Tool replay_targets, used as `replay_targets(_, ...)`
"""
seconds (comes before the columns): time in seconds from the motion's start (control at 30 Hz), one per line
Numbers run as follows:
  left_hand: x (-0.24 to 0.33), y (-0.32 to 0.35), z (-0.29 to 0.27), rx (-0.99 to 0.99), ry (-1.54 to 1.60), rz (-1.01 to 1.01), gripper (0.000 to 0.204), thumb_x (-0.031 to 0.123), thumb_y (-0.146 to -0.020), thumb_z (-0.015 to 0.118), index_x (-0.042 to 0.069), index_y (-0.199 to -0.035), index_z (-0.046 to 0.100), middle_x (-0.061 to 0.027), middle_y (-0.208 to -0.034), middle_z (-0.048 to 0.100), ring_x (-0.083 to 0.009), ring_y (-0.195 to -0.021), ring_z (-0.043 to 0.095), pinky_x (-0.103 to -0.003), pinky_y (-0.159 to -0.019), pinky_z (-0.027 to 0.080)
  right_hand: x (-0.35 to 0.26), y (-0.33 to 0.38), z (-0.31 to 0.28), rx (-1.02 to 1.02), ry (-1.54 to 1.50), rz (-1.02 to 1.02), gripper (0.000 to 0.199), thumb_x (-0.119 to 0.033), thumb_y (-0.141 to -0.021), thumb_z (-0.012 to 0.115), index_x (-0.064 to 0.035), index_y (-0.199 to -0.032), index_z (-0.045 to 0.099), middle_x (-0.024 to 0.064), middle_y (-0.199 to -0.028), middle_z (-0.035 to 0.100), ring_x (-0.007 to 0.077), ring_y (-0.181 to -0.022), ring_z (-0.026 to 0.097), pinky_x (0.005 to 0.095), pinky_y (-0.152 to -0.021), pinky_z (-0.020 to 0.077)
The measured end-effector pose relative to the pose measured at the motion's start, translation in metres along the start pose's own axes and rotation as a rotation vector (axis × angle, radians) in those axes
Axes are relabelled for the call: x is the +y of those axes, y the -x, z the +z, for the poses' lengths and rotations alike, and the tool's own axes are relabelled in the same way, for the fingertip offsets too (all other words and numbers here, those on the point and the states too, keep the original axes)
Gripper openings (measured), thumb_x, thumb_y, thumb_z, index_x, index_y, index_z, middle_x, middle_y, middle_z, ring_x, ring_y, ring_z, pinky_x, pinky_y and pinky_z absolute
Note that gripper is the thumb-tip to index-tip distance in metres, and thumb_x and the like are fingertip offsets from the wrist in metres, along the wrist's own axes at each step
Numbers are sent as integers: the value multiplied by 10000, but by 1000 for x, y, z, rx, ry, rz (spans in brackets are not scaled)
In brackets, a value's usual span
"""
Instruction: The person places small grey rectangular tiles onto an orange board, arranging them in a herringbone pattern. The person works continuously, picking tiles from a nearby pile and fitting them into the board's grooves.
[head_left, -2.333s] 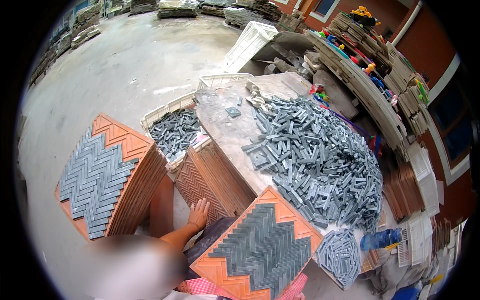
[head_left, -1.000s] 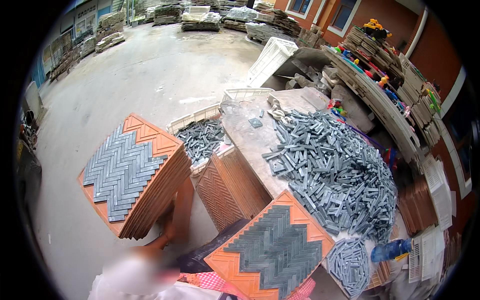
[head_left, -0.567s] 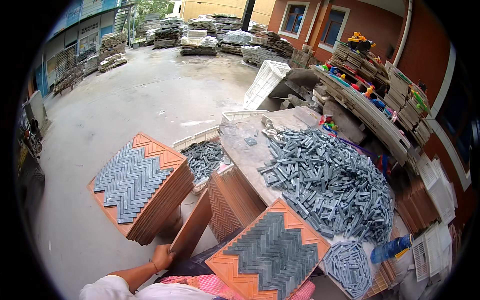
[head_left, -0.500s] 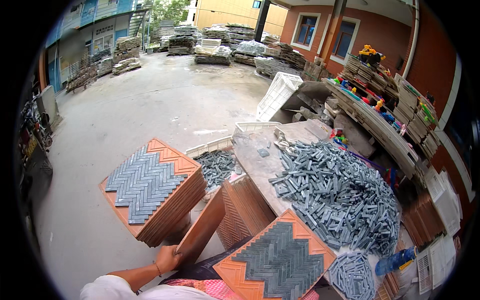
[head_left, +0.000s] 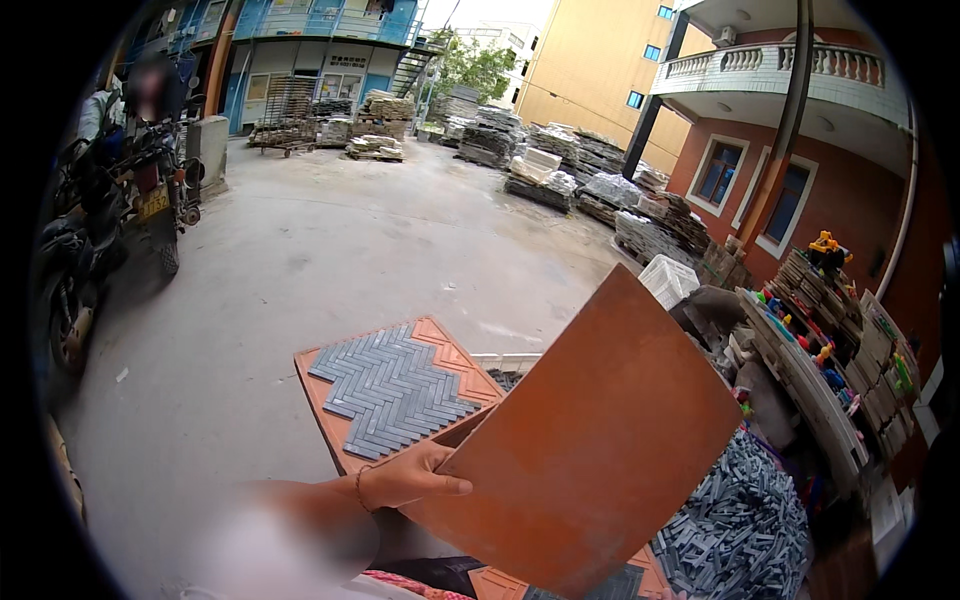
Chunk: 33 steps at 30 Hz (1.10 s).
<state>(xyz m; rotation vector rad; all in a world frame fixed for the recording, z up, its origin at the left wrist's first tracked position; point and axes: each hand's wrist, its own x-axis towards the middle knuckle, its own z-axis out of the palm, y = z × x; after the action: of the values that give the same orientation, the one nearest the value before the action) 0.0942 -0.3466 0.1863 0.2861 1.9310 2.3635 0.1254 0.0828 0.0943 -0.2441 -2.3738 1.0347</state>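
Note:
My left hand [head_left: 415, 478] grips the lower left edge of a flat orange-brown board [head_left: 600, 430], thumb on the face toward me. The board is held up, tilted, with its plain side showing. Just beyond the hand, an orange tray [head_left: 317, 400] carries grey strip tiles [head_left: 395, 390] laid in a herringbone pattern. Below the board, a second orange tray [head_left: 652, 575] with dark strips is mostly covered. A heap of loose grey strip tiles [head_left: 745, 520] lies to the right, partly behind the board. My right hand is out of sight.
Motorcycles [head_left: 150, 190] stand at the left on the concrete floor [head_left: 300, 240]. Wooden boards [head_left: 810, 380] with colourful toys on them lie at the right, near a white plastic crate [head_left: 668, 282]. Several stacks of slabs [head_left: 490, 138] stand farther back.
My left hand has raised the board from beside the tray stack and swung it rightward, over the near tray. The view has turned up and left. The tray below is now mostly hidden.

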Motion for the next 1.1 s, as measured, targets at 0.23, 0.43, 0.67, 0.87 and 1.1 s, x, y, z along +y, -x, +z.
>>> replay_targets(0.23, -90, -6, 35, -154, 99, -174, 469, 322, -886, 638, -61, -1153, 593, -104, -1075, 659, -163, -966, 614, -306, -842, 466, 22, 39, 13, -18, 3, 121, 333, -241, -970, 458, 36, -1069, 614, 151, -941, 657, 260, -832, 616, 360, -766, 493)
replay_targets(0.43, -135, -25, 60, -87, -682, -273, 502, 469, -890, 532, -12, -934, 673, -211, -791, 659, -330, -738, 654, -376, -668, 493, 49, 80, -1, 108, 2, 239, 334, -240, -972, 447, 31, -1083, 608, 142, -946, 656, 250, -834, 614, 357, -762, 492)
replay_targets(0.67, -163, -21, 59, -125, -761, -337, 473, 396, -892, 525, -54, -813, 651, -258, -707, 611, -388, -667, 633, -435, -617, 479, 68, 135, 17, 181, -90, 307, 336, -239, -974, 434, 25, -1099, 600, 131, -951, 655, 239, -836, 613, 353, -757, 491)
replay_targets(0.87, -168, -35, 69, -157, -709, -337, 446, 352, -892, 539, -79, -834, 636, -258, -676, 594, -327, -648, 642, -414, -619, 481, 88, 148, 16, 115, -155, 340, 352, -239, -975, 403, 14, -1150, 573, 101, -981, 644, 202, -865, 597, 334, -762, 485)
replay_targets(1.1, -159, -60, 65, -205, -300, -461, 337, 256, -917, 554, -68, -949, 637, -119, -814, 670, -164, -723, 646, -317, -644, 495, 22, 90, -17, -109, -180, 418, 337, -106, -914, 454, 87, -1175, 545, 173, -1035, 637, 230, -874, 639, 312, -776, 500)
